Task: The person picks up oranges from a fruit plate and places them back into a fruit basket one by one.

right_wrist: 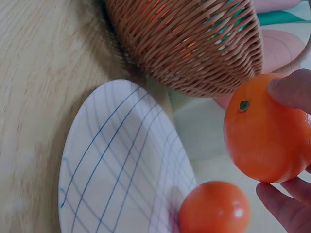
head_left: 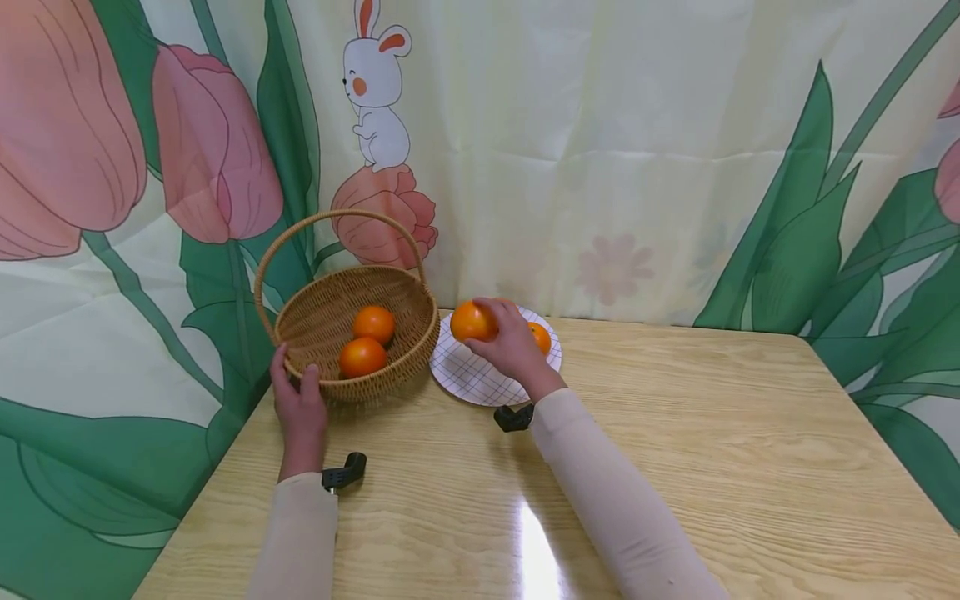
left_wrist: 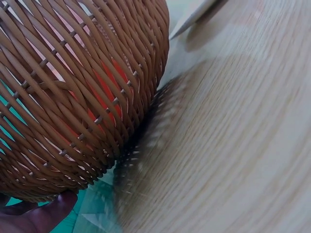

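A woven wicker basket [head_left: 405,367] with a tall hoop handle stands at the left, its opening tilted toward me. Two oranges [head_left: 363,357] lie inside it. My left hand [head_left: 302,412] grips the basket's near left rim, thumb over the edge. In my right hand [head_left: 517,343] is another orange [right_wrist: 267,131], pinched between thumb and fingers, its green stem end showing in the right wrist view. It is held above a white plate [head_left: 480,379] with blue crossing lines. On the plate's right side sits an orange [head_left: 540,337], partly hidden by the right hand.
The plate stands just right of the basket, near the back edge of the wooden table [head_left: 712,433]. Behind it hangs a curtain [head_left: 637,167] printed with tulips and a rabbit. Table surface extends to the right and front.
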`<action>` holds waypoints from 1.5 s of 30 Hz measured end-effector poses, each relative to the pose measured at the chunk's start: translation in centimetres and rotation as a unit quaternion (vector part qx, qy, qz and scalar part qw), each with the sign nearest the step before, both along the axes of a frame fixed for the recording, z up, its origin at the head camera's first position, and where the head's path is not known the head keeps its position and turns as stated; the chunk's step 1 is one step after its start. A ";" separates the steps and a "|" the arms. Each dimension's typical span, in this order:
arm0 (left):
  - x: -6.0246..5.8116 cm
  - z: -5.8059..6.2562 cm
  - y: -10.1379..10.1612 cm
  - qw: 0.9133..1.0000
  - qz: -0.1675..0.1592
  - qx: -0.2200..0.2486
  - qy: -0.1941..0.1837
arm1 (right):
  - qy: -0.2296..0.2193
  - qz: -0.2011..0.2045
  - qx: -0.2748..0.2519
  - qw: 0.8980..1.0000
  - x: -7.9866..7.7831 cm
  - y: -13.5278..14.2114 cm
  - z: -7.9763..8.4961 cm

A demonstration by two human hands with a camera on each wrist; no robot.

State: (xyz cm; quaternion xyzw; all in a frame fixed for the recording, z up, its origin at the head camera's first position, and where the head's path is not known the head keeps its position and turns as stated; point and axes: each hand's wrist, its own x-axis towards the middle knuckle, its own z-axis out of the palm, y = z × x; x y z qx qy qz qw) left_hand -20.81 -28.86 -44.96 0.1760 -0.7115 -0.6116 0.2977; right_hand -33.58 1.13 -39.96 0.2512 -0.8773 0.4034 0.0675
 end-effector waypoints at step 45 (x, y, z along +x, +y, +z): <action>0.4 0.1 0.3 1.000 0.014 -0.013 0.004 | 0.094 0.072 -0.030 0.993 2.3 -5.1 5.8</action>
